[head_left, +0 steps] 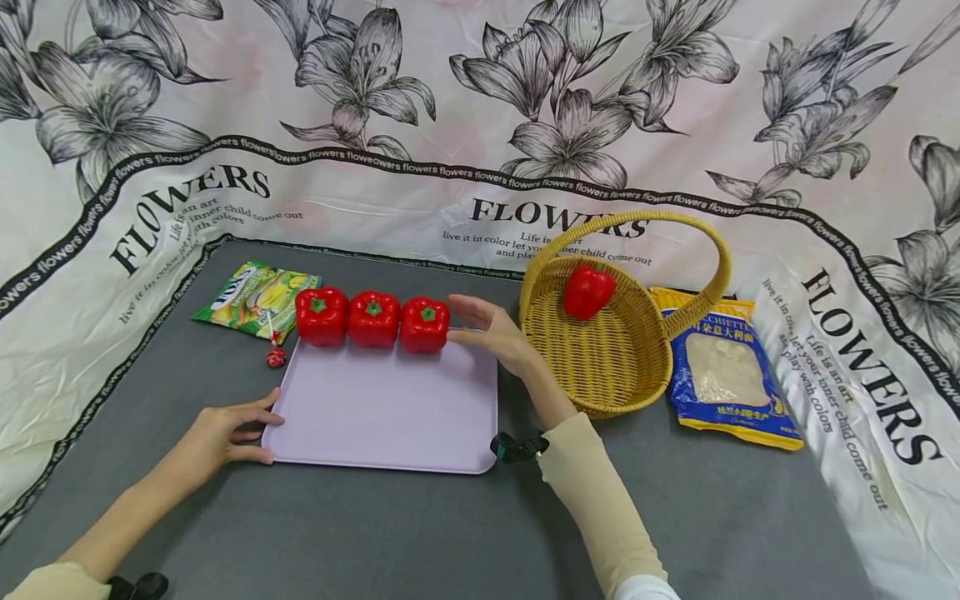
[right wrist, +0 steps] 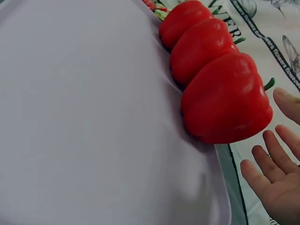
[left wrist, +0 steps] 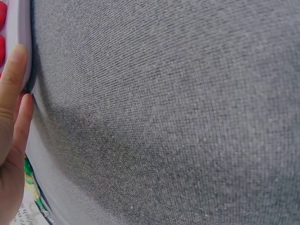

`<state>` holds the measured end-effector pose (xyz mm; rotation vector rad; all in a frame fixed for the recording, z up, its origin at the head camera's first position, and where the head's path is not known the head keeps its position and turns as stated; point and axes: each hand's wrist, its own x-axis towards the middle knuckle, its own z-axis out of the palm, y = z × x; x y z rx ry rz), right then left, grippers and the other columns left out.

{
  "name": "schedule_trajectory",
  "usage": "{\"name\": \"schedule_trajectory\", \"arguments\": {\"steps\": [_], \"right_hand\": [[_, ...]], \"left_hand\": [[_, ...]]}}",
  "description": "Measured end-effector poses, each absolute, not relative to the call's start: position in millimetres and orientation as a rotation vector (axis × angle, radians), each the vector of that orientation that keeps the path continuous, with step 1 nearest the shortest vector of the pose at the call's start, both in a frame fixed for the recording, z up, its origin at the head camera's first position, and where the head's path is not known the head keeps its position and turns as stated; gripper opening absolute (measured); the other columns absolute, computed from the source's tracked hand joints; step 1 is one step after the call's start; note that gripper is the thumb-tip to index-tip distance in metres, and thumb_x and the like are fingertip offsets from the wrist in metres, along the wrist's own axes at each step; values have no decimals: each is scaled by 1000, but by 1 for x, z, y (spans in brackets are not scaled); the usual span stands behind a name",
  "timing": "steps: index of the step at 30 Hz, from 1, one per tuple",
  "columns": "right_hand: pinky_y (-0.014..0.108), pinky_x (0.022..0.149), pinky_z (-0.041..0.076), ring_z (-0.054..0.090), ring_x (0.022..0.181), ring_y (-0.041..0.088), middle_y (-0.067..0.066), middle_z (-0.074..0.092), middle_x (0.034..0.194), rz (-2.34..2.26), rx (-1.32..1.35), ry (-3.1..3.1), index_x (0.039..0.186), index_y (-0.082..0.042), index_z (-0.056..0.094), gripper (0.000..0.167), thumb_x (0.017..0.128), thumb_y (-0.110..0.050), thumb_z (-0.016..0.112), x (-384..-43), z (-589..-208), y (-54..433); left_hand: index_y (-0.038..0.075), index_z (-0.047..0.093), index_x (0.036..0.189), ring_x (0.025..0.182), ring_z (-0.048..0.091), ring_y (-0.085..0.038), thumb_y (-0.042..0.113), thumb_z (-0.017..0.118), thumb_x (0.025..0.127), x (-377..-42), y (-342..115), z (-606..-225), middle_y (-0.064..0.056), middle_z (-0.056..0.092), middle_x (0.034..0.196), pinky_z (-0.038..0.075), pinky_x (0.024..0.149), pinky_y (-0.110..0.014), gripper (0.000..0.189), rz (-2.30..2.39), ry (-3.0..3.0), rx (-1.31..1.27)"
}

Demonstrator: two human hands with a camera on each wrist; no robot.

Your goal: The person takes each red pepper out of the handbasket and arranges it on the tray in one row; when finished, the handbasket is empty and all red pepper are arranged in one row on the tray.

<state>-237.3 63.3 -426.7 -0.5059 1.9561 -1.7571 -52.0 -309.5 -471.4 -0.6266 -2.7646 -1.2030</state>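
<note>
Three red bell peppers stand in a row along the far side of a lilac tray: the left pepper, the middle pepper and the right pepper. My right hand is beside the right pepper, fingers spread and holding nothing. In the right wrist view a gap shows between the fingers and that nearest pepper. At the near left corner of the tray, my left hand touches the outer rim with extended fingers. The left wrist view shows a fingertip against the tray's side.
A yellow wicker basket with a tall handle stands right of the tray and holds another red pepper. Right of it lies a blue-and-yellow pasta bag. A green packet and a red-wrapped lollipop lie at the tray's far left.
</note>
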Motion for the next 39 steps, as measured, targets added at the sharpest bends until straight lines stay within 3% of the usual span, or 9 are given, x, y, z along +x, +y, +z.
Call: {"name": "schedule_trajectory", "arguments": {"steps": [7,15,24,31,39], "right_hand": [[42,106,39,39,134,33,20,41,146,-1774,-518,1939,142,1,41,59,89,0,65,-223,-415,77],[42,104,41,43,129,39,18,49,139,-1802,-560,1940,138,2,46,50,90,3,62,-212,-403,97],[31,97,47,54,120,29,15,52,136,-1820,-542,1959,138,3,46,48,91,3,60,-203,-397,121],[29,96,48,51,123,35,12,53,135,-1840,-524,1987,138,0,46,48,93,-3,60,-199,-392,147],[33,98,46,49,124,34,25,44,140,-1851,-543,1977,139,2,44,46,95,-4,56,-201,-390,173]], "left_hand": [[-4,71,99,110,39,16,4,87,58,-50,-308,-469,-35,51,127,52,69,-12,45,-1213,-2782,-616],[-6,70,98,112,38,16,4,87,56,-49,-309,-472,-36,51,124,51,69,-10,46,-1198,-2723,-656],[-6,70,98,113,38,16,5,87,58,-50,-309,-472,-37,50,125,51,70,-9,46,-1227,-2723,-674],[-5,70,99,112,39,15,7,87,58,-50,-309,-470,-36,50,126,52,69,-11,46,-1221,-2749,-654],[-4,71,99,111,40,14,7,87,58,-51,-309,-471,-35,51,126,53,68,-12,46,-1193,-2769,-643]]}}
